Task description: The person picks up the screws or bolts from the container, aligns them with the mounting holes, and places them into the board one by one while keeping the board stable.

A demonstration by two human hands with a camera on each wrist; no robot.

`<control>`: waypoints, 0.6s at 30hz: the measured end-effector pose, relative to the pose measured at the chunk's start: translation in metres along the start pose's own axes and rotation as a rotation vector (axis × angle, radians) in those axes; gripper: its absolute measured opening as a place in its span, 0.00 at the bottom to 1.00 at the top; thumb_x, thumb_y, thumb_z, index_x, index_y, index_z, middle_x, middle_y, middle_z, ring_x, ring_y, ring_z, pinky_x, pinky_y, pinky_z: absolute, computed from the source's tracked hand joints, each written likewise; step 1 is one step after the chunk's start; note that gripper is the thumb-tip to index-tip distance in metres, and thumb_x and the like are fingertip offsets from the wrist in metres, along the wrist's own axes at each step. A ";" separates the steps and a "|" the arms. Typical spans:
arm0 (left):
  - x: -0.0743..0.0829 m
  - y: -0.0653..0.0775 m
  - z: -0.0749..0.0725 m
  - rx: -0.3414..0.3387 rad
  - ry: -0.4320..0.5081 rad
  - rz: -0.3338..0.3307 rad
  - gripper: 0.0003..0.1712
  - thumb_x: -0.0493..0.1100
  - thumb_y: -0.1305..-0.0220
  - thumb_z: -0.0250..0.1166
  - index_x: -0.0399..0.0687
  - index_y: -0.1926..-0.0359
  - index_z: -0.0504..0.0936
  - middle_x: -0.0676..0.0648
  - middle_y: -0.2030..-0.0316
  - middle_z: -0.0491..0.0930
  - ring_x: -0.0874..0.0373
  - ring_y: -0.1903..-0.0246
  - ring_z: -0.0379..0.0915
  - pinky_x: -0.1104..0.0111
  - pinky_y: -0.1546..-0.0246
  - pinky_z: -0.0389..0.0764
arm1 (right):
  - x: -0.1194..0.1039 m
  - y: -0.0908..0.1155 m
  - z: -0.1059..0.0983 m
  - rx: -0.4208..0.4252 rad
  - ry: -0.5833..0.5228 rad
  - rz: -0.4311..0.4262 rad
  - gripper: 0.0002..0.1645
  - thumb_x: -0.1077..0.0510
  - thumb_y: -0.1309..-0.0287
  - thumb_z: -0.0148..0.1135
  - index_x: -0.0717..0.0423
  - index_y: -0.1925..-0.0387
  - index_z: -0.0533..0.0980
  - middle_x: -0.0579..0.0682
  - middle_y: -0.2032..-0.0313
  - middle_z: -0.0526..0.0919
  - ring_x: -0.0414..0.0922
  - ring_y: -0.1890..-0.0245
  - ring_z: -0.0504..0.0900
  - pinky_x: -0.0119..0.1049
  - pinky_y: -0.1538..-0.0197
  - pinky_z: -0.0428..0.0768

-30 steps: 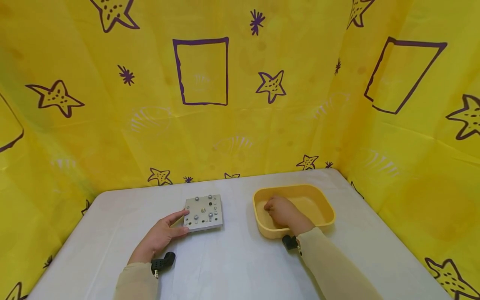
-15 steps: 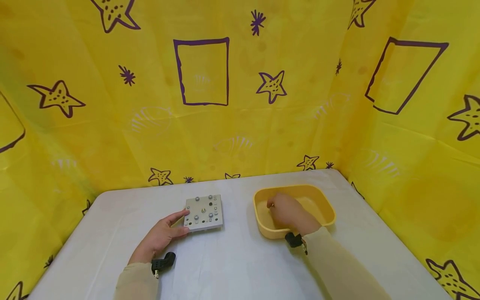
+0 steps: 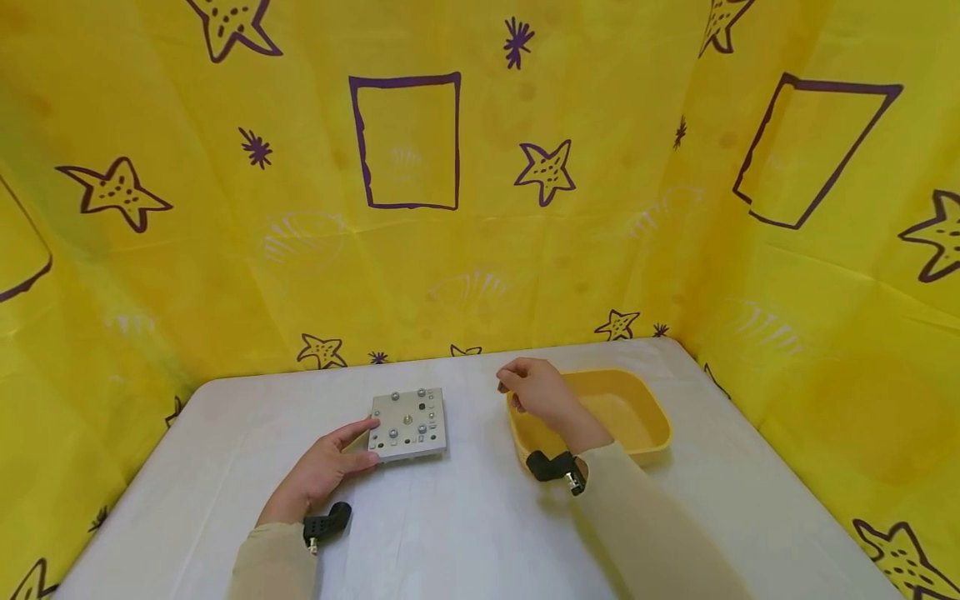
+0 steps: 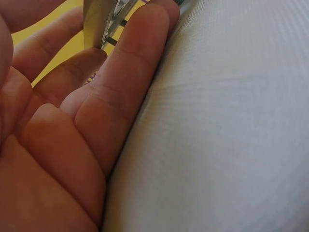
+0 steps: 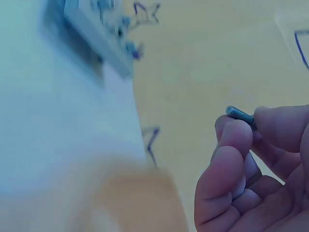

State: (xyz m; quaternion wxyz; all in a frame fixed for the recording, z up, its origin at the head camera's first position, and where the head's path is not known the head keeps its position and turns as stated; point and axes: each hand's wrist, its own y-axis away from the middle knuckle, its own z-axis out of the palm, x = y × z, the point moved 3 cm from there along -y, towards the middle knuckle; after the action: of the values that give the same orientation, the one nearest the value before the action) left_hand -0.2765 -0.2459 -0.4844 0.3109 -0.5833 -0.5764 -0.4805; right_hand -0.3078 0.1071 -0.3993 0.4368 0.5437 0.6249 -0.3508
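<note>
A square silver metal plate (image 3: 405, 433) with holes and several bolts in its top stands slightly raised above the white table. At its left side my left hand (image 3: 318, 475) holds it, thumb at the near corner and index finger on the left edge. Bolt ends show under the plate (image 4: 99, 21) in the left wrist view. My right hand (image 3: 543, 392) is above the left rim of the yellow bin (image 3: 626, 408). Between its thumb and fingertips it pinches a small metal screw (image 5: 239, 115), shank end sticking out and the rest hidden by the fingers.
The white table (image 3: 450, 533) extends between plate and bin and in front of both. Yellow curtains (image 3: 480, 250) with dark star drawings enclose the back and sides. A small black camera sits on each wrist, the right one (image 3: 551, 465) overlapping the bin's near wall.
My right hand has risen out of the yellow bin and moved left to its rim, pinching the screw. The left hand and the plate have stayed in place.
</note>
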 end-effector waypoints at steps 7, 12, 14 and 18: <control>-0.001 0.000 0.001 -0.008 0.017 0.000 0.44 0.52 0.49 0.78 0.55 0.30 0.73 0.40 0.27 0.59 0.38 0.28 0.46 0.35 0.34 0.36 | -0.017 -0.003 0.048 -0.080 0.049 -0.022 0.08 0.54 0.29 0.59 0.52 0.58 0.81 0.51 0.65 0.83 0.56 0.70 0.82 0.36 0.69 0.80; 0.000 0.001 0.001 -0.010 0.016 -0.005 0.44 0.51 0.48 0.78 0.55 0.30 0.73 0.40 0.27 0.60 0.38 0.28 0.46 0.35 0.34 0.36 | -0.015 -0.005 0.074 -0.119 0.045 -0.010 0.09 0.56 0.30 0.61 0.57 0.57 0.82 0.52 0.65 0.84 0.50 0.72 0.82 0.36 0.70 0.80; 0.001 0.001 0.001 -0.005 0.019 -0.012 0.43 0.51 0.48 0.78 0.56 0.30 0.73 0.40 0.27 0.60 0.39 0.27 0.45 0.35 0.34 0.36 | -0.012 -0.006 0.082 -0.122 0.036 0.004 0.10 0.56 0.31 0.61 0.58 0.57 0.82 0.51 0.65 0.83 0.48 0.72 0.81 0.35 0.70 0.79; 0.002 0.003 0.001 -0.008 0.017 -0.007 0.43 0.50 0.48 0.78 0.54 0.30 0.73 0.40 0.27 0.60 0.38 0.27 0.44 0.35 0.34 0.36 | -0.005 -0.007 0.093 -0.116 0.020 0.024 0.08 0.57 0.32 0.63 0.57 0.59 0.83 0.50 0.68 0.82 0.47 0.73 0.81 0.32 0.72 0.77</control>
State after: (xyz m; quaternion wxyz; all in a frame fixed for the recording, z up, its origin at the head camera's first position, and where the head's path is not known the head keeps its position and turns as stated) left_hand -0.2740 -0.2444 -0.4823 0.3116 -0.5784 -0.5740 -0.4887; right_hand -0.2988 0.0192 -0.4294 0.4652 0.5285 0.6420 -0.3033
